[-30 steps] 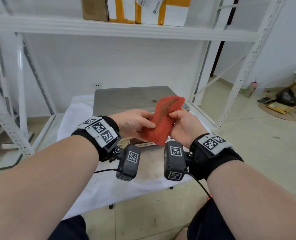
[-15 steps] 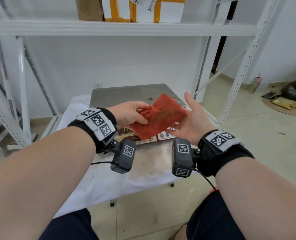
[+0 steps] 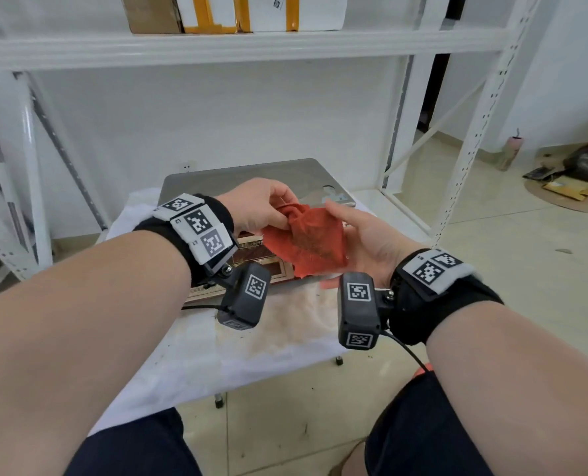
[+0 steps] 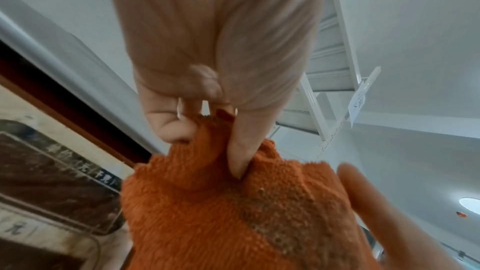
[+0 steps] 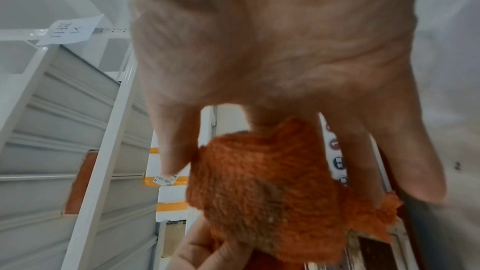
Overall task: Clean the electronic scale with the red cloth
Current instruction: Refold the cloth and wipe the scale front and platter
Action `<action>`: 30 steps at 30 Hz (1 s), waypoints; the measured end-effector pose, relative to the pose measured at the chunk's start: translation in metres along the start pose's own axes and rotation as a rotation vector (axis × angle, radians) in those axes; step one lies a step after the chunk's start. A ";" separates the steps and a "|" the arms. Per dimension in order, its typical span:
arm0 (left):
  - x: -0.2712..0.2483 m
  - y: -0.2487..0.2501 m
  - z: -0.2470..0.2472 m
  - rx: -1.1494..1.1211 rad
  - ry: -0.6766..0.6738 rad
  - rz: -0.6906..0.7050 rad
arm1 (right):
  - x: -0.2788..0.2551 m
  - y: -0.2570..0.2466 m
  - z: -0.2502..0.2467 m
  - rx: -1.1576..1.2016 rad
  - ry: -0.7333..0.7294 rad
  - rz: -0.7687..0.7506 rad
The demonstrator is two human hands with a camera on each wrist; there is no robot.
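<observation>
Left hand [image 3: 258,206] pinching red cloth [image 3: 308,240], right hand [image 3: 366,240] spread flat beneath it

A small worktop [image 3: 196,365] draped in a stained white cloth stands on short legs on the tiled floor [image 3: 491,269]. The electronic scale [image 3: 251,176] sits on its far half, steel platter to the far side, display panel facing near.
</observation>
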State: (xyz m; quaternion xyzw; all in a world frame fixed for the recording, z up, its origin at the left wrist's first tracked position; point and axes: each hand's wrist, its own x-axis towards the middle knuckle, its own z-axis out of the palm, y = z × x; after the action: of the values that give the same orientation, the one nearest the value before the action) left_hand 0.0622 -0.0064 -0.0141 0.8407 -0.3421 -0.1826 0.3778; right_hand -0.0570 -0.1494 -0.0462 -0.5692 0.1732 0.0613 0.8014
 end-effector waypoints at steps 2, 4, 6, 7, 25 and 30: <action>0.002 0.006 0.001 0.005 -0.016 0.017 | 0.002 0.000 -0.001 0.029 0.013 0.063; 0.002 0.013 0.001 0.042 -0.046 0.055 | 0.006 0.002 -0.002 -0.021 0.027 0.080; 0.001 0.019 0.001 0.127 -0.084 0.092 | 0.009 0.005 0.000 -0.055 0.052 0.062; 0.001 0.021 0.001 0.185 -0.100 0.102 | 0.009 0.007 0.001 -0.025 0.072 0.050; 0.000 0.019 -0.005 0.180 -0.053 -0.066 | 0.008 0.000 0.003 -0.062 0.198 -0.132; -0.003 0.009 -0.009 0.210 -0.078 -0.109 | 0.001 -0.001 0.011 -0.043 0.059 -0.058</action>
State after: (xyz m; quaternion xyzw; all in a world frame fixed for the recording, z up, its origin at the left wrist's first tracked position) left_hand 0.0613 -0.0032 -0.0012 0.8852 -0.3279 -0.1986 0.2634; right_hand -0.0535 -0.1396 -0.0423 -0.5928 0.1789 0.0251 0.7849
